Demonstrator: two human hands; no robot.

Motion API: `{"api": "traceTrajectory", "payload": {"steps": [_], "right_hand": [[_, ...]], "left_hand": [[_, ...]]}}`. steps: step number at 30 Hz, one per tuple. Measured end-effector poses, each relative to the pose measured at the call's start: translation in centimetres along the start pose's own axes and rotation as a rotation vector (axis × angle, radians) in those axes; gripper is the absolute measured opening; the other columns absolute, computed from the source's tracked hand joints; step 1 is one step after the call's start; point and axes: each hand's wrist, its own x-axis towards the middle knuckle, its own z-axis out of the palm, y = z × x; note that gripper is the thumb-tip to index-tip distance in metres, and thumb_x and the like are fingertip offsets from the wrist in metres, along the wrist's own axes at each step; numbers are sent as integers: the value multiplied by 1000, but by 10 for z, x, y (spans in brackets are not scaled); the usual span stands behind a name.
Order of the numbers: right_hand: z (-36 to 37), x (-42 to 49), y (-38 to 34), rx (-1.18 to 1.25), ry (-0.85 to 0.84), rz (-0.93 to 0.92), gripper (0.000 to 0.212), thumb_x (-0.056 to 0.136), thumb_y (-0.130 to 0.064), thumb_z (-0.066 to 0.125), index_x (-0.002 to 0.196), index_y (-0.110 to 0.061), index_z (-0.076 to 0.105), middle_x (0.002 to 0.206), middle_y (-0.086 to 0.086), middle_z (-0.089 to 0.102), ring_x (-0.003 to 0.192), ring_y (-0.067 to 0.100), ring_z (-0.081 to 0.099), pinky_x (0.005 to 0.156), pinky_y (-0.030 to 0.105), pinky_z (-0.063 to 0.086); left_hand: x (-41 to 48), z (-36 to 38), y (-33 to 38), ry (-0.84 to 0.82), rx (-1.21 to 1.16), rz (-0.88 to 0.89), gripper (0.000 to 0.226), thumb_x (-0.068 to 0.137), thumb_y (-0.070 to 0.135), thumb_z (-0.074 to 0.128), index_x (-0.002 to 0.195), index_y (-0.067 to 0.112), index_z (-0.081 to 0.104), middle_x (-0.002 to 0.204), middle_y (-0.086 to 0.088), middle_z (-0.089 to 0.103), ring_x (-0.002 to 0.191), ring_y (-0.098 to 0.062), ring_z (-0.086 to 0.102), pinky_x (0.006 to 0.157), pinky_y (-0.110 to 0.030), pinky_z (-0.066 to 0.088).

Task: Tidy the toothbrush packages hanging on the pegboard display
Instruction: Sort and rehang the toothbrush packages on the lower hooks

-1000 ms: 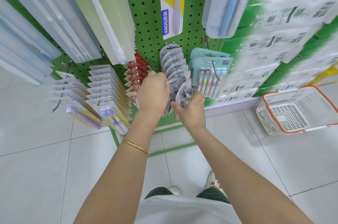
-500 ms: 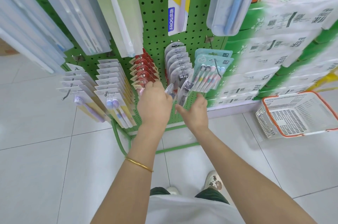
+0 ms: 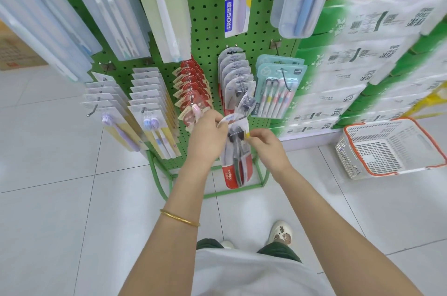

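The pegboard (image 3: 210, 29) is a green perforated metal panel on a tubular green frame, with thin wire hooks carrying rows of flat card-and-blister packs. In front of its lower edge, both hands hold one Colgate toothbrush package (image 3: 236, 160): a long, narrow, clear blister on glossy card, rounded at the top and red at the bottom. Its long axis runs nearly straight up and down the pegboard, with the dark brush heads uppermost at the hands and the red branded end pointing at the floor. The left hand (image 3: 205, 136), with a thin gold bangle (image 3: 179, 218) on its forearm, pinches the package's upper left edge with curled fingers. The right hand (image 3: 266, 143) pinches the upper right edge at a small yellow tab. Just above them on the pegboard hangs the row of grey packages (image 3: 235, 73), flanked by red packages (image 3: 191, 83) and a teal multi-pack (image 3: 278, 87). Half a second ago both hands were up at the front of the grey row; now the package is clear of that hook and held lower, and another pack (image 3: 248, 102) hangs tilted at the hook's tip.
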Motion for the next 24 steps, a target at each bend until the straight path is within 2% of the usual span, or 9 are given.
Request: {"api": "traceTrajectory", "payload": {"steps": [2,4,8,11,14,17,19,22,24], "right_hand": [[-11,-8,-1,91,-61,15,6,91,-23,57,91,-18,61,88,-6,58,90,15,54,83,33,44],[-22,-15,-2,140,-93,-29,17,89,-31,59,86,-14,62,85,0,57,84,16,53,83,37,45],[-36,-32,-12,315,-81,-111,14,94,-16,57,86,-6,60,75,3,54,68,12,50,63,24,42],[-40,-40,-18,459,13,-145,16,94,-10,55,79,-11,60,72,-3,57,68,9,53,65,20,44],[-41,-44,-22,618,81,-116,21,94,-8,54,75,-14,59,66,-8,60,62,5,55,61,16,46],[-47,-43,-27,772,116,-66,22,95,-11,54,73,-16,58,67,0,61,60,11,56,58,22,48],[-52,-40,-29,842,154,-53,21,94,-12,55,73,-15,57,69,4,60,62,15,56,60,25,48],[-64,-32,-32,907,223,-49,21,94,-11,55,73,-13,54,71,8,58,65,19,55,65,30,47],[-72,-27,-36,955,298,-35,24,95,-10,54,71,-14,52,61,1,60,57,13,56,60,26,48]], "left_hand": [[-2,3,9,3,-115,19,8,97,16,44,91,16,49,74,10,46,66,-8,42,56,-25,31],[-2,8,17,38,-206,43,8,98,16,42,93,16,49,78,11,45,68,-2,42,59,-25,32],[0,28,35,141,-330,94,13,102,17,35,99,16,48,88,8,49,78,-1,45,67,-24,31],[-3,44,48,274,-435,149,19,104,23,30,101,15,47,84,11,49,74,9,46,66,-13,36],[-8,58,53,333,-379,227,32,101,29,33,121,8,45,113,-3,54,98,-5,49,78,-18,36],[-19,71,51,235,-231,305,51,97,38,33,138,7,34,138,-9,41,125,-19,42,96,-27,36],[-28,77,49,149,-169,322,54,97,35,39,142,9,28,142,-10,36,129,-24,40,102,-38,38],[-40,83,44,46,-94,418,55,96,32,44,142,6,28,140,-13,36,128,-24,37,101,-23,27],[-45,84,42,-33,-35,482,63,92,44,38,142,6,30,138,-14,37,126,-22,36,99,-19,26]]}}
